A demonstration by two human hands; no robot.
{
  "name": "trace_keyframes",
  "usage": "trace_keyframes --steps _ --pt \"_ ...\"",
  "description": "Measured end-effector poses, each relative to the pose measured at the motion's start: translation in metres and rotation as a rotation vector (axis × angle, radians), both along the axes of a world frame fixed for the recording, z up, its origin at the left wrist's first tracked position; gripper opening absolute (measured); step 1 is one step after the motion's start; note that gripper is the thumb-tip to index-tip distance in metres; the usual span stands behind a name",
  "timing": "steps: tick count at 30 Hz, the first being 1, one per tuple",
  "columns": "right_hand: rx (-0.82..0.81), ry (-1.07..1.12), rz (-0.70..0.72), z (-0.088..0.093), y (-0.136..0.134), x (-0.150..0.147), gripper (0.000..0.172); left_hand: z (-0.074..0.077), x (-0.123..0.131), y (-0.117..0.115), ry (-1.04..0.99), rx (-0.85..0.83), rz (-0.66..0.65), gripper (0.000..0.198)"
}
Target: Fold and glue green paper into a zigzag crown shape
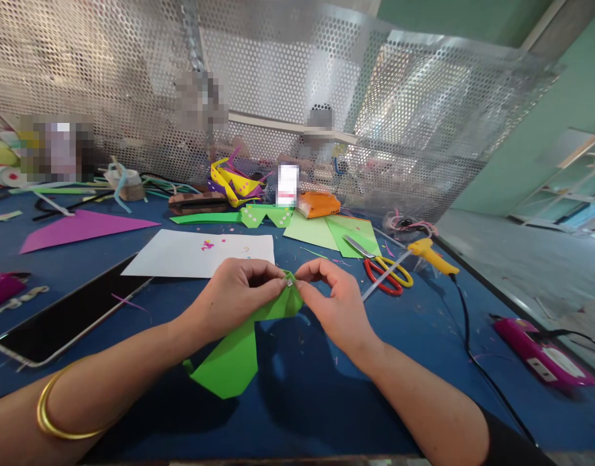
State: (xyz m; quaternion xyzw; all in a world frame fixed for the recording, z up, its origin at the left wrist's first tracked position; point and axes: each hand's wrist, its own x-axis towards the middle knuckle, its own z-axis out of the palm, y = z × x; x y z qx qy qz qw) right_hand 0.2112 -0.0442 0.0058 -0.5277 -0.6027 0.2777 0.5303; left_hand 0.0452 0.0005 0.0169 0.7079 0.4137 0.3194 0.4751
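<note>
A folded bright green paper piece (pixel 234 359) hangs above the blue table (pixel 326 401) in front of me. My left hand (pixel 239 294) pinches its upper edge, fingers closed on the paper. My right hand (pixel 334 301) pinches the same top corner from the right, where a tiny white square shows between the fingertips of both hands. A gold bangle sits on my left wrist.
White sheet (pixel 200 254) lies behind the hands. A tablet (pixel 69 314) sits at left, a purple paper triangle (pixel 79 228) beyond it. Scissors (pixel 382 266), a yellow glue gun (pixel 431 254) with black cord, and a pink tool (pixel 540 353) lie right. Green sheets (pixel 326 232) and perforated metal screen (pixel 297 84) stand behind.
</note>
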Motion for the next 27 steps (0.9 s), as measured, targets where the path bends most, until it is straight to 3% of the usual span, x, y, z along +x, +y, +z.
trace_keyframes --steps 22,27 --pt "0.039 -0.101 -0.007 -0.003 0.0 0.001 0.005 0.001 0.002 -0.001 0.005 0.008 0.002 0.023" --pt "0.052 0.083 -0.048 0.0 0.003 0.01 0.012 0.002 0.0 -0.001 -0.006 0.0 0.007 0.025"
